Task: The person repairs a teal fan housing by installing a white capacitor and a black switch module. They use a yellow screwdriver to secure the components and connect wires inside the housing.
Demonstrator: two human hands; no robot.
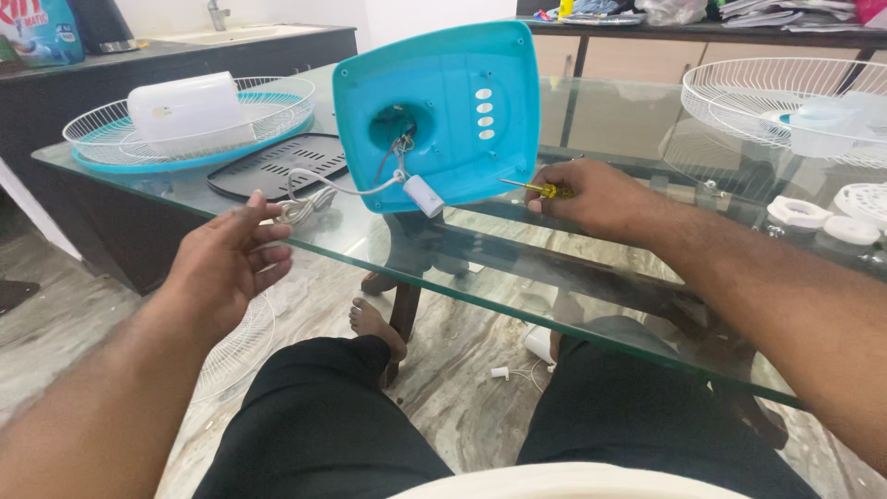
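At about ten o'clock in the view, at the far left corner, a blue detergent package [39, 30] with a white and red label stands on the dark counter [185, 51]. Just right of it, on the glass table [517, 277], a white wire fan guard [189, 125] with a turquoise rim lies flat, and a white plastic housing [189, 113] sits on top of it. At its four o'clock a black slotted panel [277, 166] lies flat on the glass.

The left hand [231, 263] hovers at eight o'clock near the table's near edge — fingers spread and loosely curled, holding nothing. Just beyond its fingertips lies a coiled white cord [309, 199].

At the centre, near twelve o'clock, the turquoise fan base [443, 111] stands tilted up on its edge with its underside toward the camera. It has a round hole with red and black wires [397, 148] coming out, a column of white oval slots, and a small white capacitor [423, 196] hanging at its lower edge.

The right hand [591, 199] rests on the glass at the base's four o'clock — fingers closed around a yellow-handled screwdriver [536, 188] whose tip points at the base's lower right edge.

At two o'clock, a second white wire guard [785, 102] lies on the table, with small white round parts [822, 217] nearby.
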